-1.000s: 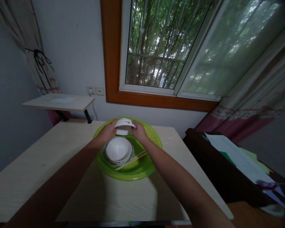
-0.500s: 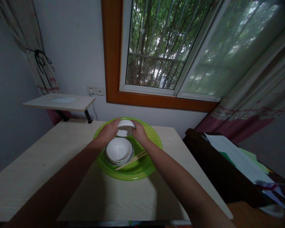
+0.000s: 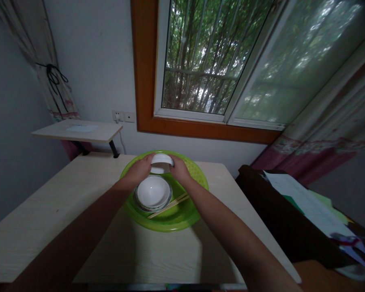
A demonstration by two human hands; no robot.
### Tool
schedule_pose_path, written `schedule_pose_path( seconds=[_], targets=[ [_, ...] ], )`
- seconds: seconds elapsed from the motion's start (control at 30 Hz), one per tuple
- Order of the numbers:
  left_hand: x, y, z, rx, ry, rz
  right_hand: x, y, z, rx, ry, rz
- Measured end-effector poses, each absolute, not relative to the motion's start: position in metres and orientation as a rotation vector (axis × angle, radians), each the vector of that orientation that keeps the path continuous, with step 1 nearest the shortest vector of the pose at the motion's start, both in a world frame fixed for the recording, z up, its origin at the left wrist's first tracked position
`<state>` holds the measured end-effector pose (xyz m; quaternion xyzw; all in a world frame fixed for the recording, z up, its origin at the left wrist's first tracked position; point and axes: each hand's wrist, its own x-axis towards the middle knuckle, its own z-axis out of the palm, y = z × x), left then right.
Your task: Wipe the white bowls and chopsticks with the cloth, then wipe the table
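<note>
pale table (image 3: 79,178) under green basin (image 3: 182,219) | window (image 3: 207,61) behind | left hand (image 3: 142,167), right hand (image 3: 179,168): fingers gripping white bowl (image 3: 162,158)

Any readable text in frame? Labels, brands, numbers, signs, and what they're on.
None legible.
Small paper on raised shelf: faint marks, too small to read.
Large white sheet at right: too blurred to read.
White bowl in both hands: no readable lettering.

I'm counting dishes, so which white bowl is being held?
The curved white bowl between left hand and right hand; the other, round white bowl, open side up, sits untouched beside the pale thin chopsticks.
</note>
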<state>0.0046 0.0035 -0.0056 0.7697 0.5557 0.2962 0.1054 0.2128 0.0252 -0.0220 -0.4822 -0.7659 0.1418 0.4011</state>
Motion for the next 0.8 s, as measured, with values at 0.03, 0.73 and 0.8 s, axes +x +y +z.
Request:
schedule_pose_path(
  seconds=[0.03,0.73,0.8],
  targets=[
    [0.005,0.003,-0.007,2.333,1.646,0.82,0.213,0.023,-0.022,-1.217,-1.979,0.327],
    [0.003,0.004,-0.004,2.322,1.617,0.827,0.213,0.032,-0.023,-1.307,-1.762,0.533],
    [0.003,0.003,-0.003,2.323,1.605,0.86,0.213,0.031,-0.023,-1.274,-1.833,0.462]
  ],
)
